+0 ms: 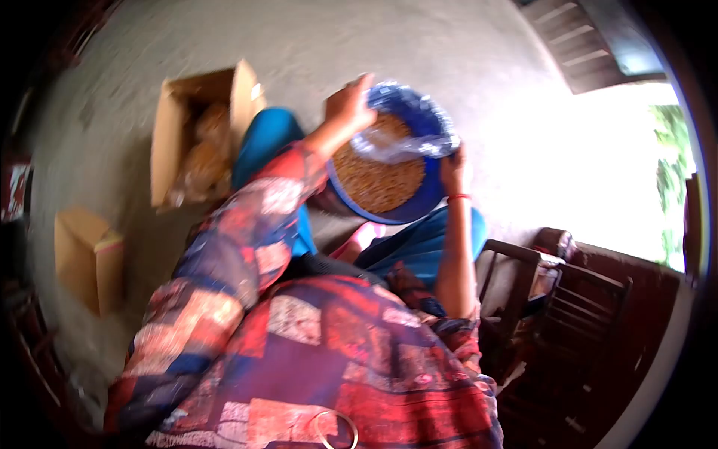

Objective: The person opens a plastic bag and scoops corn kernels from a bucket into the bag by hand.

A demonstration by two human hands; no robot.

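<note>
A blue tub [428,202] holds a heap of small brown pieces [378,179], too blurred to name. Across its far side stretches a clear plastic bag [400,150], its mouth spread wide. My left hand [350,106] is closed on the bag's left edge, above the tub's rim. On the other side, my right hand [455,173] grips the bag's right edge close to the rim; its fingers are partly hidden. What the bag holds, if anything, I cannot make out.
An open cardboard box [170,146] with filled clear bags [206,161] stands to the left. Another cardboard box [90,254] is nearer on the left. Dark wooden furniture [576,299] is at the right, below a bright doorway [598,165].
</note>
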